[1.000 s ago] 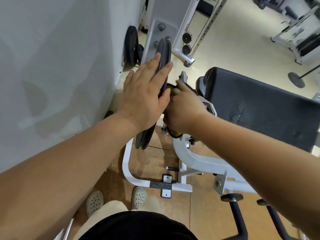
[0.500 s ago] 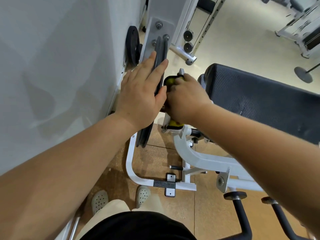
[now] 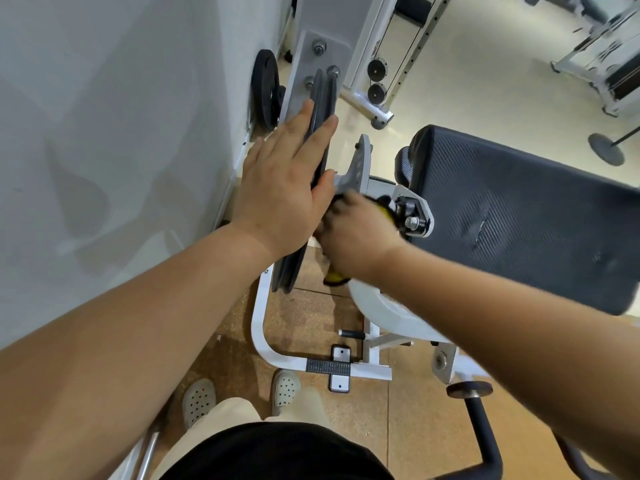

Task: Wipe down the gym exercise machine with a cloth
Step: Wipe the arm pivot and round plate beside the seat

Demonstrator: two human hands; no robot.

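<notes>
the right hand (image 3: pixel 360 233) has slid back off the grey perforated metal bracket (image 3: pixel 358 168) onto the white curved machine frame (image 3: pixel 377 303), fingers curled round the crumpled yellow and black cloth (image 3: pixel 335 278) beneath its palm. to its left, the left hand (image 3: pixel 287 188) stays spread flat, straight fingers pressing the dark grey round weight plates (image 3: pixel 323 98).
</notes>
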